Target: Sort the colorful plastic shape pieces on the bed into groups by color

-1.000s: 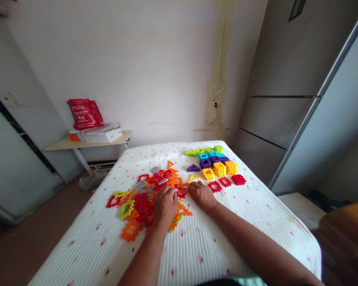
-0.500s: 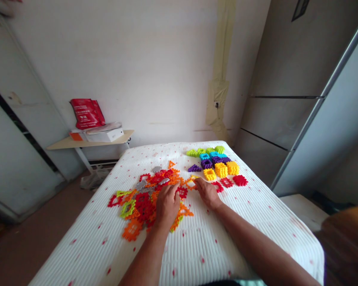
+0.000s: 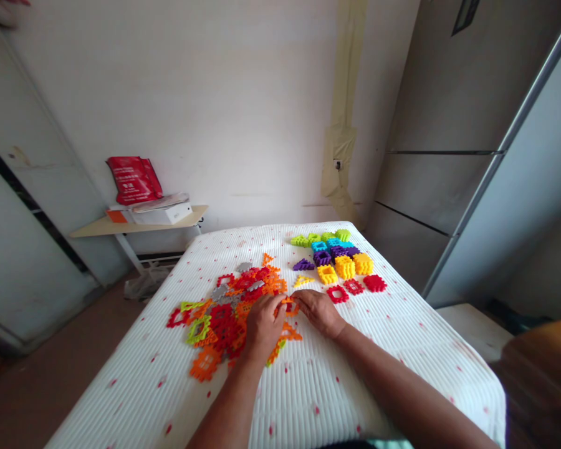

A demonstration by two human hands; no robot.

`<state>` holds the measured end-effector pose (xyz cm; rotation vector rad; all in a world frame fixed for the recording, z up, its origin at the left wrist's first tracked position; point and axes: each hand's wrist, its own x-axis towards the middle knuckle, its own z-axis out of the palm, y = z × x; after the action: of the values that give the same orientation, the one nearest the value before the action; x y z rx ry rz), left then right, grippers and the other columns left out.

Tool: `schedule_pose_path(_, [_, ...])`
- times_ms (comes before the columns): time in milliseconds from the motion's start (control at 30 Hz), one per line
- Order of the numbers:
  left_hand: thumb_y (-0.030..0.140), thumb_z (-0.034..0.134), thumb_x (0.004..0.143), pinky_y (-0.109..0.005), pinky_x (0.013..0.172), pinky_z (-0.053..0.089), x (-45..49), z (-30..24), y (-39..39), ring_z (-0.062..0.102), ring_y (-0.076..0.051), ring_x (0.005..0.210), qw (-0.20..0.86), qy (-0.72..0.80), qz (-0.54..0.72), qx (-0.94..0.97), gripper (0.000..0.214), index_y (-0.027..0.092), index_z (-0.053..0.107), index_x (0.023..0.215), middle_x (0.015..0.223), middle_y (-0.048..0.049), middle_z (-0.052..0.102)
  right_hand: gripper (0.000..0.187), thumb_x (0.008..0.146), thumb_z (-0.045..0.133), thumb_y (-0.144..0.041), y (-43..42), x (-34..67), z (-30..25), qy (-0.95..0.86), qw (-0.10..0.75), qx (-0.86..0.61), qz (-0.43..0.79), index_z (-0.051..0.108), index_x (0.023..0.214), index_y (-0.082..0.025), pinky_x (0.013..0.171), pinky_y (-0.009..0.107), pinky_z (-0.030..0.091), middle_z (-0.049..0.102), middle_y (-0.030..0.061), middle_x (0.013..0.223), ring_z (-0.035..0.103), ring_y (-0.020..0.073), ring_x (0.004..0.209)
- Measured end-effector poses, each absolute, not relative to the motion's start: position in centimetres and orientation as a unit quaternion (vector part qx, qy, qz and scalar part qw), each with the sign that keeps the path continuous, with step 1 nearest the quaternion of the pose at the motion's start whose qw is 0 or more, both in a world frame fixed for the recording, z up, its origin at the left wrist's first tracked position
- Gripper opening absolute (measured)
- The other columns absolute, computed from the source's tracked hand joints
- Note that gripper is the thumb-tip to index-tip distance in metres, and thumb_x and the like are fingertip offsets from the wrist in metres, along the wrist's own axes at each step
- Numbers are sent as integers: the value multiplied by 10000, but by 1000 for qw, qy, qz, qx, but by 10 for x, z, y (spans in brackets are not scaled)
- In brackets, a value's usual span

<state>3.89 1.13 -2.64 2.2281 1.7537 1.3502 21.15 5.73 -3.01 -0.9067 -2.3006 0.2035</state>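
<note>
Beside the loose pile (image 3: 222, 318), left hand (image 3: 265, 321) and right hand (image 3: 321, 313) pinched an orange piece (image 3: 288, 301), narrow grip, likely to steady it

No word, brand or number can be read with certainty. Beyond the left hand's grip (image 3: 265, 320) and well to its left, a red bag (image 3: 131, 179) bears lines of white print and a white emblem, too small and blurred to make out. Below the bag, a white box (image 3: 166, 214) carries a tiny illegible mark. Beyond and right of the right hand's grip (image 3: 323, 313), a refrigerator (image 3: 442, 106) has a dark panel (image 3: 465, 15), undecipherable.
</note>
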Motion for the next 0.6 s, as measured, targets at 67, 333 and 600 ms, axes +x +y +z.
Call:
schedule_pose_path(67, [204, 500, 798, -320, 806, 501, 40, -26, 11, 639, -172, 839, 24, 564, 457, 687, 196, 198, 662, 910, 891, -52, 703, 308, 936, 373, -367, 56, 213, -28, -856, 355, -367, 77, 568, 1061, -165, 720, 261, 473, 651, 81, 884, 609, 156, 794])
schedule_pose_path(333, [294, 519, 791, -273, 711, 520, 41, -25, 9, 659, -158, 753, 140, 568, 533, 611, 209, 170, 628, 919, 835, -53, 704, 454, 809, 530, -517, 42, 205, -22, -861, 359, -360, 37, 544, 1063, -141, 757, 335, 466, 604, 121, 949, 560, 220, 882])
schedule_pose_path(600, [331, 543, 774, -290, 709, 520, 41, -25, 8, 647, -167, 726, 178, 562, 544, 596, 196, 163, 619, 840, 766, -45, 684, 391, 798, 565, -434, 36, 199, -21, -845, 349, -396, 82, 543, 1065, -150, 751, 314, 460, 606, 105, 942, 556, 207, 867])
